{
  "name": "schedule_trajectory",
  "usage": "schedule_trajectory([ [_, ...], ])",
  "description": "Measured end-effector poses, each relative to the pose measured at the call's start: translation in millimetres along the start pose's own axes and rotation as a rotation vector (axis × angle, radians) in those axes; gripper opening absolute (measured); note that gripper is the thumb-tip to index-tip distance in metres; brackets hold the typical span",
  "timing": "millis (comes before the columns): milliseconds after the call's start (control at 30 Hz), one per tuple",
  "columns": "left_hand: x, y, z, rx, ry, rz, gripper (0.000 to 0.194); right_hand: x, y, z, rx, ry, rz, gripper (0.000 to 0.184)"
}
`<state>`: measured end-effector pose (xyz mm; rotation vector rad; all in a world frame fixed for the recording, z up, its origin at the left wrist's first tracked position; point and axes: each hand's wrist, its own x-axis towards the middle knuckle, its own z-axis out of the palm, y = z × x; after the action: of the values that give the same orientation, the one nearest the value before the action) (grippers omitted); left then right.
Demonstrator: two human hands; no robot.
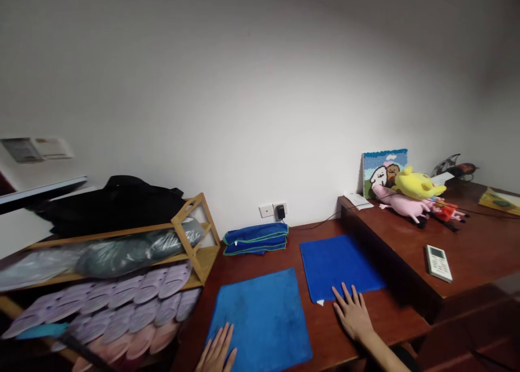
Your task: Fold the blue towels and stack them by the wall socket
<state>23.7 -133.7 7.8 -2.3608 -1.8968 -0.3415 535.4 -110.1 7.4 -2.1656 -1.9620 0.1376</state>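
Observation:
My left hand [217, 350] lies flat, fingers stretched out, over the left edge of a light blue cloth [262, 320] spread on the wooden desk. To the right, a darker blue cloth [339, 266] also lies spread out, with a small white tag at its near edge. My right hand [354, 313] rests palm down with fingers apart, its fingertips at that near edge. Against the wall, a stack of folded blue cloths [255, 239] with green edging sits behind the light blue one. Neither hand grips anything.
On the left, a wooden rack [209, 263] holds a black bag [117, 204] and several purple slippers [142, 285]. The raised desk [410, 247] at right carries plush toys [418, 183], a remote control [439, 263] and a dog picture [384, 166]. A plugged-in black adapter [280, 212] trails a cable.

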Motion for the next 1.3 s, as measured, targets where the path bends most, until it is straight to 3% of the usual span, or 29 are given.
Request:
schedule_trajectory([
  [167, 2, 4, -15.3, -0.010, -0.074, 0.011, 0.060, -80, 4, 13, 0.001, 0.028, -0.035, 0.059],
  [300, 0, 12, -27.8, -0.056, -0.037, 0.009, 0.059, -108, 5, 4, -0.012, 0.011, -0.055, 0.061],
  [433, -20, 5, -42.6, -0.127, 0.026, -0.027, 0.053, -113, -7, -22, -0.015, -0.027, -0.044, 0.060],
  [533, -46, -7, -50.4, -0.139, 0.044, -0.067, 0.048, -115, -34, -36, 0.046, -0.004, -0.235, 0.056],
  [633, -73, -17, -53.6, -0.147, 0.046, -0.074, 0.046, -122, -70, -37, 0.128, 0.004, -0.458, 0.054],
  [800, -99, -19, -52.1, -0.190, 0.006, -0.093, 0.048, -127, -112, -24, 0.147, -0.019, -0.457, 0.047],
  [933, -100, -21, -45.5, -0.149, 0.088, -0.036, 0.048, -126, -121, -5, 0.166, 0.105, -0.561, 0.053],
  [1100, -101, -36, -41.1, -0.034, 0.222, 0.128, 0.032, -129, -117, 20, 0.097, 0.437, -0.665, 0.047],
  [1200, -105, -44, -45.2, 0.045, 0.283, 0.235, 0.030, -133, -113, 19, 0.079, 0.503, -0.718, 0.037],
  [1300, -104, -46, -57.7, 0.076, 0.337, 0.313, 0.032, -132, -113, 2, 0.086, 0.484, -0.755, 0.026],
])
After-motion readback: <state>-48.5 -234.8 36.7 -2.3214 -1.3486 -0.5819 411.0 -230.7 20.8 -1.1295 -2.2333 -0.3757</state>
